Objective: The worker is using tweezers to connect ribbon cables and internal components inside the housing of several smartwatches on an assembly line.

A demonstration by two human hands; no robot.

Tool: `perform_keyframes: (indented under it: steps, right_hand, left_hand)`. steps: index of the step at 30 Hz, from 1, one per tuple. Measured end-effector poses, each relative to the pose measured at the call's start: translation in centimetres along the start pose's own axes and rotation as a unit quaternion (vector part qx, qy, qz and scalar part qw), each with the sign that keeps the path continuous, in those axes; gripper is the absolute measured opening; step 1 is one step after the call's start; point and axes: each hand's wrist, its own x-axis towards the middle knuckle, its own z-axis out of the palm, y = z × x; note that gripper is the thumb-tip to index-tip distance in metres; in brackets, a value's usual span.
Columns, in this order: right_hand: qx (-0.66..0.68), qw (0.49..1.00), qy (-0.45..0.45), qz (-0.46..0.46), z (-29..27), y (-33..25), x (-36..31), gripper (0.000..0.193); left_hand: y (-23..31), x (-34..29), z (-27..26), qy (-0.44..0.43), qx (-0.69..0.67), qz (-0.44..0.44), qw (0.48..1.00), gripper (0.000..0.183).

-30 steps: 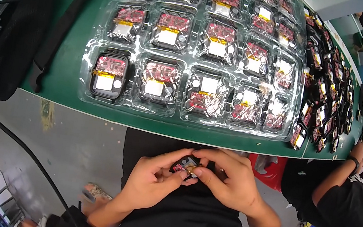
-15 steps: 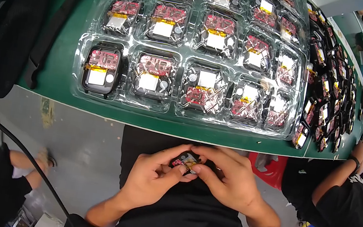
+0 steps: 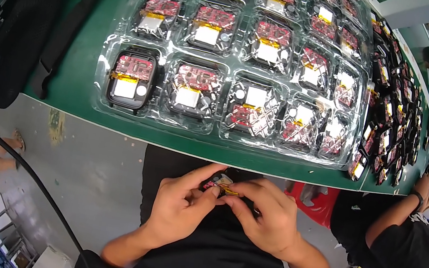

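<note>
Black-and-red electronic module [image 3: 223, 180] grasped in my left hand [image 3: 181, 202], my right hand [image 3: 269, 213] seemingly works its pinched yellow strip [image 3: 230, 192] (next needs steadiness).

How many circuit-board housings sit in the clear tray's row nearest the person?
5: leftmost housing, second housing, middle housing, fourth housing and rightmost housing, each in its own pocket of the clear tray. Any underneath would be hidden.

**Bag [image 3: 18, 41] and cable [image 3: 23, 162] at my left**

The black bag, with its strap [image 3: 72, 24], lies on the green table [image 3: 79, 73]; the cable crosses my view of the grey floor [image 3: 102, 172]. At my right, a co-worker [image 3: 404, 248] wears black.
</note>
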Motion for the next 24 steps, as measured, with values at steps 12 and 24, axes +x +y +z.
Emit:
perform_keyframes:
  steps: [12, 24]
  right_hand:
    - [-0.062, 0.992, -0.009, -0.11, 0.8, 0.7, -0.7, 0.022]
    - [0.17, 0.979, -0.039, -0.102, -2.3, -0.5, -2.6, 0.042]
  left_hand:
    - [0.5, 0.1, -0.1, 0.025, 0.039, 0.005, 0.999, 0.045]
    - [0.9, 0.4, -0.5, -0.067, -0.011, -0.034, 0.997, 0.041]
